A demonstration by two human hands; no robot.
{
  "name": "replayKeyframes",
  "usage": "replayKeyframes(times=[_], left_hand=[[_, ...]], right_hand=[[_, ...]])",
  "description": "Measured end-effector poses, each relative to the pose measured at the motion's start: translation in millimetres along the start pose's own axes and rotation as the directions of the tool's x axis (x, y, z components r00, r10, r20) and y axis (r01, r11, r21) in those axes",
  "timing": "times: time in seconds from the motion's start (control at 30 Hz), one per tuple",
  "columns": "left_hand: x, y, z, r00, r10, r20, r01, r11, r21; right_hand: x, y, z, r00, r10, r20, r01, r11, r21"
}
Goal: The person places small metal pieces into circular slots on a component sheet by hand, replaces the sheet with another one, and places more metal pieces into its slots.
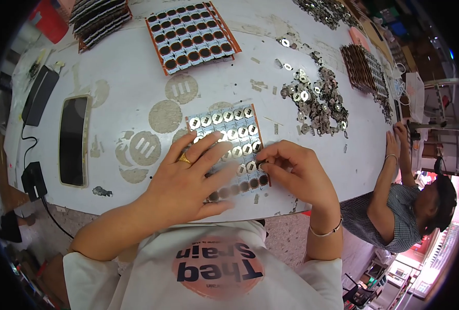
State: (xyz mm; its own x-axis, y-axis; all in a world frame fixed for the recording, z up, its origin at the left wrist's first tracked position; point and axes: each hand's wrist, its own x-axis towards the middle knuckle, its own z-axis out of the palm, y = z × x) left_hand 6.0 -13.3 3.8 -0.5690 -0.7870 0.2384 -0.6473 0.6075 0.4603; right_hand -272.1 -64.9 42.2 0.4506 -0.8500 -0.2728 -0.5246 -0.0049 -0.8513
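A light-blue circuit board panel (231,124) with orange edges lies before me. Its upper rows carry silver round metal pieces with dark cut-outs at their centres; the nearest row shows dark round spots. My left hand (183,178), with a gold ring, rests open over the panel's left part, fingers spread and slightly blurred, hiding several positions. At the panel's right edge, my right hand (296,173) pinches a small round metal piece (262,166) between thumb and forefinger, right over the end of the row above the dark spots. The fingertips partly cover it.
Loose metal pieces (317,98) lie heaped to the right, with another heap at the far right. Stacked panels (190,39) stand ahead and more (363,70) at right. A phone (74,142) and black adapter (41,95) lie left. Another person (394,212) works at the table's right side.
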Motion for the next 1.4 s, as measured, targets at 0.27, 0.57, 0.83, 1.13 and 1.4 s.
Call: replayKeyframes(times=[0.27,0.57,0.83,1.13,1.4], left_hand=[[-2.0,0.7,1.1,1.0,0.005,0.029,-0.005,1.0,-0.004],[-5.0,6.2,1.7,0.999,-0.019,0.028,0.02,1.0,-0.009],[-4.3,7.4,1.9,0.999,-0.017,0.045,0.017,1.0,-0.006],[-0.2,10.3,3.0,0.999,0.001,0.034,-0.003,0.998,0.063],[22.4,-2.7,-0.3,0.999,0.029,0.019,-0.03,0.999,0.037]], right_hand=[[0.2,-7.6,7.9,0.997,-0.039,-0.068,0.032,0.993,-0.113],[-14.5,7.7,23.1,0.975,-0.091,-0.204,0.055,0.983,-0.176],[-23.5,-1.4,24.3,0.93,-0.278,-0.241,0.139,0.872,-0.469],[4.5,37.9,-19.4,0.727,-0.414,-0.548,-0.048,0.766,-0.642],[4.6,44.6,-20.1,0.756,-0.361,-0.546,0.08,0.879,-0.47]])
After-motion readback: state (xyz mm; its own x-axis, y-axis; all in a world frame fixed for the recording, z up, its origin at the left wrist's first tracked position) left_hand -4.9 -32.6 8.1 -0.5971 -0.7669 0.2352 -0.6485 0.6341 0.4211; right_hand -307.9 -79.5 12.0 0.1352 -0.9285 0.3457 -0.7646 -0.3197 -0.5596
